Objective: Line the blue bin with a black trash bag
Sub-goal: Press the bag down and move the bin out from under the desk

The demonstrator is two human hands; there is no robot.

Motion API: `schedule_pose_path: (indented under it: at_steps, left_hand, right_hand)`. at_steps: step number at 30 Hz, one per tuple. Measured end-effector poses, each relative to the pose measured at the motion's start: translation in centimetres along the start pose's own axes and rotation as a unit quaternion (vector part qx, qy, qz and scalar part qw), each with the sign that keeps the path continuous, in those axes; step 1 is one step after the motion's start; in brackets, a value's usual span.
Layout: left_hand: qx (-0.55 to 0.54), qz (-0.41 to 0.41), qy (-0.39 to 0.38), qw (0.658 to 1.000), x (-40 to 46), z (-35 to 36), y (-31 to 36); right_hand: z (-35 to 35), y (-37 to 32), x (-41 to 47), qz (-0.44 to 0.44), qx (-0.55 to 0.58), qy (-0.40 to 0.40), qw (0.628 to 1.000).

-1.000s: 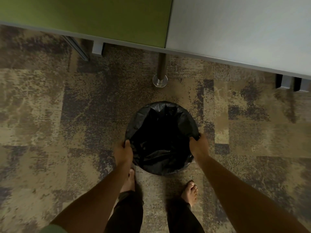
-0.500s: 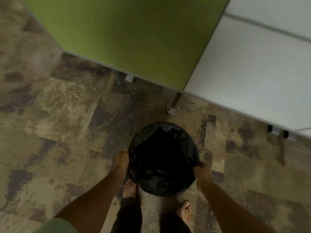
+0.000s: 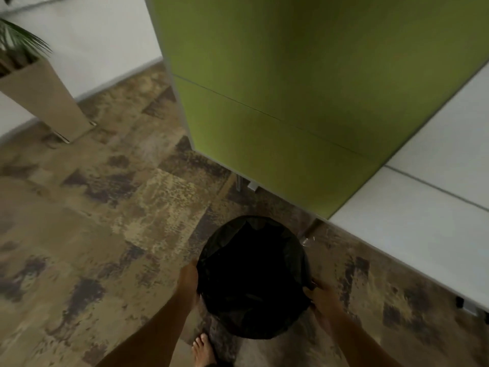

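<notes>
A round bin stands on the carpet in front of my feet, fully wrapped by a black trash bag (image 3: 254, 276) that drapes over its rim and down its sides; none of the blue wall shows. My left hand (image 3: 188, 280) presses against the bag on the bin's left side. My right hand (image 3: 321, 298) grips the bag at the right side of the rim. The bag's inside is dark and its bottom cannot be made out.
A green partition panel (image 3: 291, 102) and a white panel (image 3: 423, 207) stand just behind the bin. A tan planter (image 3: 45, 99) with a palm is at the far left by the white wall. My bare foot (image 3: 202, 352) is below the bin. Patterned carpet spreads to the left.
The view has tilted up and swung left, bringing the planter and wall into sight. Both hands have stayed on the bag at the bin's sides, sliding slightly lower on it.
</notes>
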State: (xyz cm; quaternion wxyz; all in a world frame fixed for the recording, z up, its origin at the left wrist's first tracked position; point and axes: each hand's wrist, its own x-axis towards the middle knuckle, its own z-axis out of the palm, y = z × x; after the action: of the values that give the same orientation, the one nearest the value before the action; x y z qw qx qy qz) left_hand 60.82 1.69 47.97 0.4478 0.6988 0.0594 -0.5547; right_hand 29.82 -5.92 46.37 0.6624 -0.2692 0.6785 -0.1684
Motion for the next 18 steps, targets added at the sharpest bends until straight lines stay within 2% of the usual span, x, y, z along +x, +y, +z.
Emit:
schedule_pose_path:
  at_steps: [5,9,14,18]
  left_hand:
    - [-0.025,-0.008,-0.008,1.000,1.3,-4.5,4.1]
    - [-0.004,-0.003,-0.010,1.000,1.7,-7.2,8.1]
    - [-0.019,-0.003,0.015,1.000,5.5,-11.5,10.4]
    - [-0.007,0.017,0.033,0.999,9.9,-12.5,10.9]
  right_hand:
    - [5.9,-4.1,-0.7,-0.023,-0.080,-0.019,0.996]
    - [11.0,-7.0,-0.2,-0.044,-0.089,-0.022,0.995]
    - [18.3,-9.3,2.9,-0.070,-0.174,-0.017,0.982]
    - [22.7,-10.8,7.4,-0.082,-0.197,-0.022,0.977]
